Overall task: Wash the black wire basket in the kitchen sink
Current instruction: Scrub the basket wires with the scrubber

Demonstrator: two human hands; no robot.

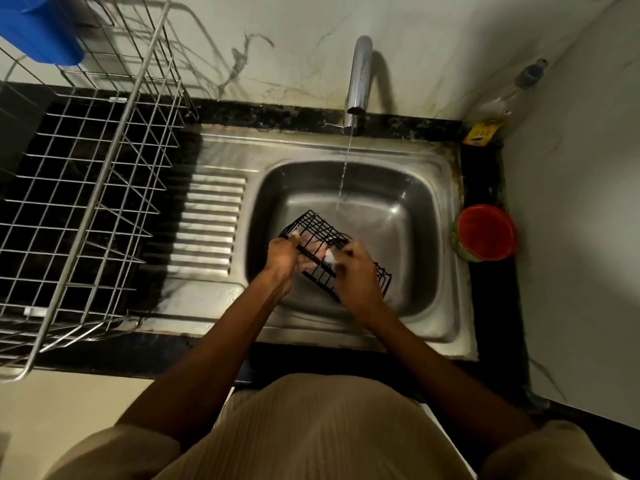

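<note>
The black wire basket (313, 225) lies tilted over the steel sink (408, 216), its open side facing up and left. My left hand (282, 258) grips its near left rim, fingers reaching inside the wires. My right hand (353, 275) lies over the basket's middle and pinches a small whitish thing against the wires; what it is I cannot tell. A thin stream of water runs from the chrome tap (360, 77) and lands in the basin just behind the basket. Part of the basket is hidden under both hands.
A large steel wire dish rack (104, 188) stands on the dark counter at the left, with a blue plastic item (38, 29) at its far corner. A red and green tub (485, 233) sits right of the sink. A clear bottle (502, 105) stands in the back right corner.
</note>
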